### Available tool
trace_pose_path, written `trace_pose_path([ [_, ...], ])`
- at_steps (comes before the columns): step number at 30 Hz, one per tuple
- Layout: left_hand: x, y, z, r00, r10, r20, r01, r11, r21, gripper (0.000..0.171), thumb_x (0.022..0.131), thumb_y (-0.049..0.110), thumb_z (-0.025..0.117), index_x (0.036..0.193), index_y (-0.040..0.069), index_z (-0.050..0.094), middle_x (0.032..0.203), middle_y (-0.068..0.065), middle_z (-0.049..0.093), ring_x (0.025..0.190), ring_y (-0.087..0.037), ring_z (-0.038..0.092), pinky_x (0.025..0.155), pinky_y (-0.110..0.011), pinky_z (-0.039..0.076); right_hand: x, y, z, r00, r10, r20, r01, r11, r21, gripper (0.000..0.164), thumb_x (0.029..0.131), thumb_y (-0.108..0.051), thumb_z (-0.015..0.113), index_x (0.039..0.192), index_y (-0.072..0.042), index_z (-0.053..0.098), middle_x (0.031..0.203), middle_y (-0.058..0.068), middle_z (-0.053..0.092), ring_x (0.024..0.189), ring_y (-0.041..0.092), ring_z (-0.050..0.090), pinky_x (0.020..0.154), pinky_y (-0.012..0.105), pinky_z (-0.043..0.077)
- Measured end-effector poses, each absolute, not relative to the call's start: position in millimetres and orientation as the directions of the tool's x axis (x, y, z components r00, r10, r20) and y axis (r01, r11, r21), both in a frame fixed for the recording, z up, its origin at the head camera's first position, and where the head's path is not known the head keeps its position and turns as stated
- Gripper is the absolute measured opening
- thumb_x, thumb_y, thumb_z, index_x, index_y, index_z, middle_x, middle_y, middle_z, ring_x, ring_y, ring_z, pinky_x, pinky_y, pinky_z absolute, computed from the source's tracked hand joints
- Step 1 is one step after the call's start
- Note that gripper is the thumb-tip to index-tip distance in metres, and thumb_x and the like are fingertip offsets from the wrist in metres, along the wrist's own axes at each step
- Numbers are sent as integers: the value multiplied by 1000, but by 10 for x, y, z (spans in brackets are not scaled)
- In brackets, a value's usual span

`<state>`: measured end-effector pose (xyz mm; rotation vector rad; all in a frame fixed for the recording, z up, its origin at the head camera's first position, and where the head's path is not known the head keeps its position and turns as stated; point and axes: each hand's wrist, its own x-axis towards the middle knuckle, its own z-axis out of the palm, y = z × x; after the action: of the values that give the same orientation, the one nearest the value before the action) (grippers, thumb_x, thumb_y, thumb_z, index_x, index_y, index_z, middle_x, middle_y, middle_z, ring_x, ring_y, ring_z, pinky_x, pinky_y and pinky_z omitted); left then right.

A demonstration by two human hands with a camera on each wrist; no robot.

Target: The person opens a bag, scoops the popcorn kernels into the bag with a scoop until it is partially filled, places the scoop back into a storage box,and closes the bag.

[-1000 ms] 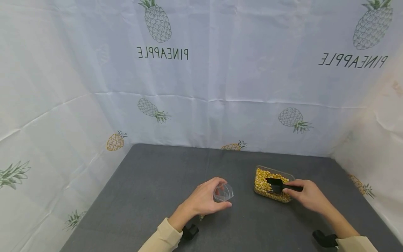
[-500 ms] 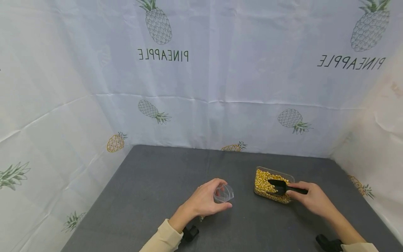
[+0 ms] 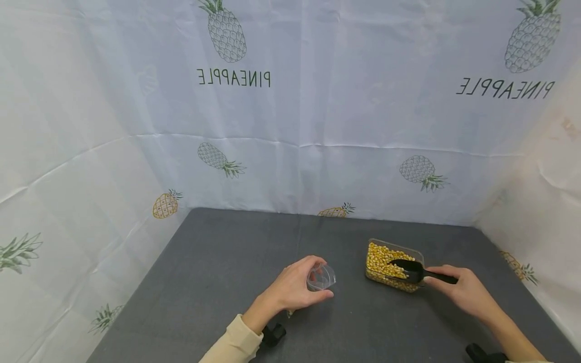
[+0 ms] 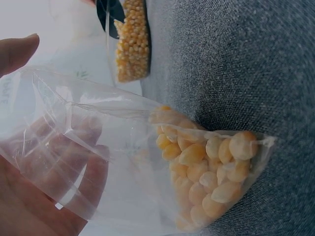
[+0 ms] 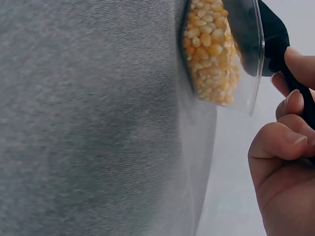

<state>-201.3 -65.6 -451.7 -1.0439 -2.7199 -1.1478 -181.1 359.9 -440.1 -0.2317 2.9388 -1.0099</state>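
Note:
My left hand (image 3: 292,286) curves its fingers and thumb around the mouth of a clear plastic bag (image 3: 321,278), keeping it spread. In the left wrist view, corn kernels (image 4: 204,177) fill the bag's lower end, which sits at the dark tabletop. My right hand (image 3: 467,292) grips the handle of a black scoop (image 3: 412,270). The scoop's blade dips into a clear rectangular container (image 3: 420,256) of yellow corn kernels (image 3: 383,259). Seen from the right wrist, fingers and thumb wrap the handle just outside the container wall (image 5: 255,93).
A dark grey table (image 3: 236,252) carries everything. White cloth (image 3: 290,176) printed with pineapples hangs behind it and along both sides. The container stands right of the bag, a short gap apart.
My right hand has drawn the scoop rightward through the corn, toward the container's right edge. The left hand and the bag have stayed in place.

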Motion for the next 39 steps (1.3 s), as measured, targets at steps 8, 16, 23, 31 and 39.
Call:
trace_pose_path([
  [8, -2012, -657, -4509, -777, 576, 255, 586, 511, 629, 63, 89, 50, 75, 137, 12, 57, 117, 1, 64, 98, -10, 62, 78, -26, 53, -1761, 3654, -4464, -994, -108, -5, -77, 746, -662, 52, 102, -35, 64, 135, 4, 62, 138, 36, 53, 124, 59, 49, 84, 59, 53],
  [16, -2011, -657, -4520, -777, 577, 249, 581, 507, 636, 64, 89, 51, 74, 137, 12, 57, 119, -1, 64, 102, -10, 62, 80, -26, 53, -1753, 3662, -4467, -993, -29, -115, 70, 639, -766, 60, 102, -38, 64, 143, 4, 54, 135, 30, 58, 84, 11, 63, 70, 38, 54],
  [23, -2017, -652, -4525, -774, 577, 261, 587, 499, 637, 64, 89, 49, 75, 137, 12, 57, 120, -3, 64, 99, -10, 63, 79, -26, 53, -1762, 3577, -4395, -993, -28, -113, 75, 588, -806, 64, 100, -39, 65, 145, 5, 51, 72, 4, 53, 51, 7, 37, 60, 37, 48],
  [31, -2001, -645, -4513, -767, 576, 283, 605, 500, 619, 62, 90, 48, 75, 137, 12, 58, 117, -3, 64, 96, -12, 63, 78, -26, 52, -1739, 3427, -4282, -998, -46, -42, 6, 601, -800, 59, 100, -36, 66, 143, 3, 55, 54, -2, 36, 45, 16, 35, 52, 39, 42],
  [39, -2008, -646, -4524, -764, 577, 289, 609, 497, 618, 63, 88, 48, 76, 136, 12, 58, 116, -2, 64, 94, -10, 62, 77, -25, 52, -1707, 3307, -4214, -995, -99, 23, -80, 626, -776, 50, 100, -31, 67, 138, 2, 60, 137, 31, 54, 62, 17, 53, 56, 38, 47],
])
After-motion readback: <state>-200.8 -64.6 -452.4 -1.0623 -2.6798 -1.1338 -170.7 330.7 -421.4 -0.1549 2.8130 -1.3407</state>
